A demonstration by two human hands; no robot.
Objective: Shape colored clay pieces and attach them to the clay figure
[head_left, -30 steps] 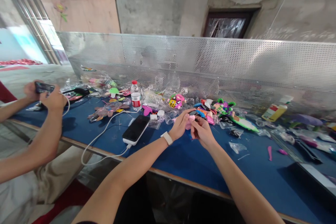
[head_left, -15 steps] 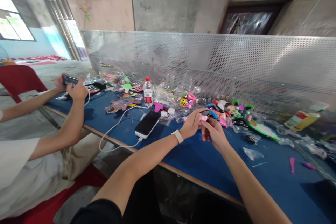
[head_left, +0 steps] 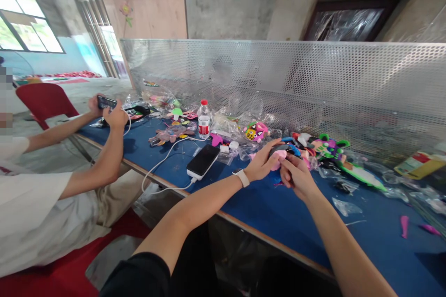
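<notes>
Over the blue table (head_left: 244,202), both hands meet at a small pale pink piece (head_left: 278,158), perhaps foam; its exact kind does not show. My left hand (head_left: 260,163), with a white band at the wrist, is closed on its left side. From the right, my right hand (head_left: 300,177) pinches its edge with thumb and fingers. Just behind the fingers are a dark rounded item and a blue item (head_left: 295,149), partly hidden. Past my right hand lie colourful foam figures (head_left: 329,146) with green and purple parts.
A black phone (head_left: 204,160) on a white charger trails a white cable. Behind it stands a red-capped bottle (head_left: 204,123) among clear plastic wrappers. A perforated metal screen (head_left: 244,69) runs along the back. At left, another person's hands (head_left: 113,113) hold a phone.
The view has swung slightly, so the scene sits farther right. More of the pink piece's flat face shows between my hands, which still grip it.
</notes>
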